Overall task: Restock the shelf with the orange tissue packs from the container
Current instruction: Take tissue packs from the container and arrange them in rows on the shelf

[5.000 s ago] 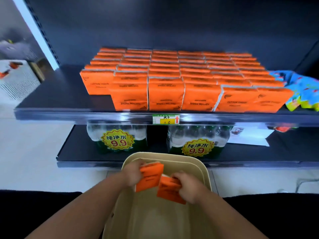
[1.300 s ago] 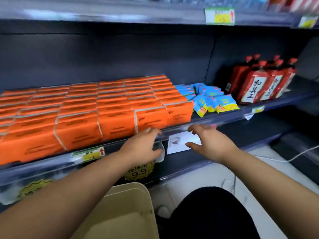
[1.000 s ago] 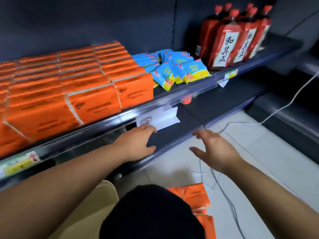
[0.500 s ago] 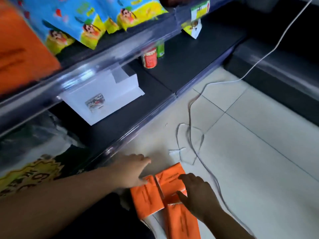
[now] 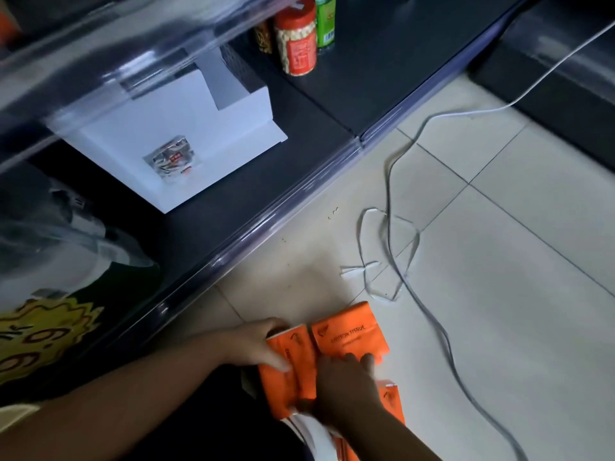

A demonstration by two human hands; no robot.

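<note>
Down on the pale tiled floor (image 5: pixel 499 261), just out from the bottom shelf (image 5: pixel 332 104), lie the orange tissue packs (image 5: pixel 349 334), side by side and touching. The left hand (image 5: pixel 256 344) wraps the near pack, thumb over its top face and fingers curled round its far edge. The right hand (image 5: pixel 342 384) lies spread across the seam between two packs, fingertips pressing the one printed "COTTON TISSUE"; whether it truly grips that pack I cannot tell. More orange packs poke out beneath the right wrist.

A white cable (image 5: pixel 416 294) loops over the tiles just beyond the packs and trails off both ways. On the bottom shelf stands a white box (image 5: pixel 186 128) with a small picture on its front, and further back along the shelf a red-lidded jar (image 5: pixel 296 41) beside a green bottle (image 5: pixel 325 21). A yellow starburst price sticker (image 5: pixel 40 331) shows at the shelf's near end, on clear wrapping.
</note>
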